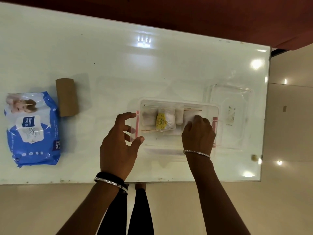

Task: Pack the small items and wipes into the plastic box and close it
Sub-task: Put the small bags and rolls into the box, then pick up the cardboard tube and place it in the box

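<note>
A glossy white desk [118, 65] with bright lamp reflections on its surface. A brown cardboard tube [66, 97] lies on its side at the left of the desk. Beyond the far edge, a dark red wall [220, 14]; near and to the right, a cream tiled floor [288, 116].

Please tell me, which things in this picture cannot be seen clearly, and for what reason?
Head view only:
- Small items in the plastic box: they are wrapped and blurred, so their kind is unclear; the yellow label's print is too small.
- Item under the right hand: the fingers cover it.
- Clear lid beside the box: transparent with glare, so its edges are faint.
- Wipes pack: small print unreadable.
- Left hand: whether it touches the box wall is uncertain.
</note>
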